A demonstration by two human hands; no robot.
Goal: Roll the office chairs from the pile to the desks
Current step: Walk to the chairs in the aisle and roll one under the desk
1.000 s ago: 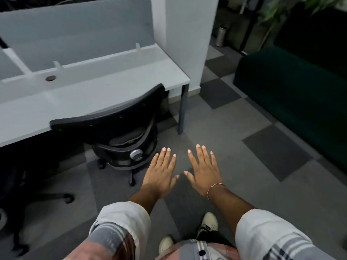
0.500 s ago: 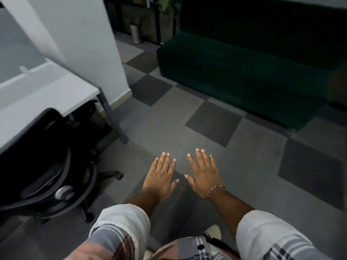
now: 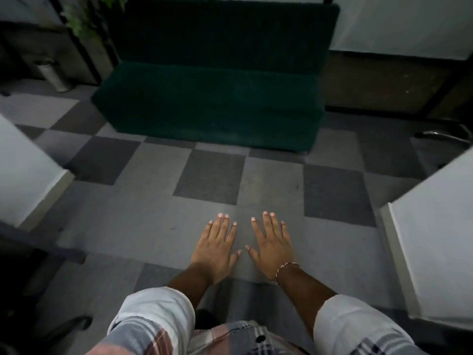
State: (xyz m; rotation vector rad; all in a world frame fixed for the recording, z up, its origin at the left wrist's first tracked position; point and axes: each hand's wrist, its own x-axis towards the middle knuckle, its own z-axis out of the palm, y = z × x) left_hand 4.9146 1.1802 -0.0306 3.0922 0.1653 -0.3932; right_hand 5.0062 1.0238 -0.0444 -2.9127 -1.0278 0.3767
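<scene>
My left hand (image 3: 217, 248) and my right hand (image 3: 272, 248) hover side by side over the grey carpet, palms down, fingers straight and spread, holding nothing. A thin bracelet circles my right wrist. Only a dark leg and castor of an office chair (image 3: 69, 326) show at the bottom left edge; the rest of that chair is out of view. A second chair base (image 3: 445, 135) peeks in at the far right, beyond a white desk panel (image 3: 435, 242).
A dark green sofa (image 3: 217, 98) stands straight ahead across the checkered carpet tiles (image 3: 210, 175). A white pillar (image 3: 23, 172) rises on the left, with a metal bin (image 3: 51, 75) and a plant (image 3: 84, 19) behind it.
The view has swung to the right: the desk and the black chair slid off to the left, and the green sofa now sits straight ahead. Both hands stay open and empty.
</scene>
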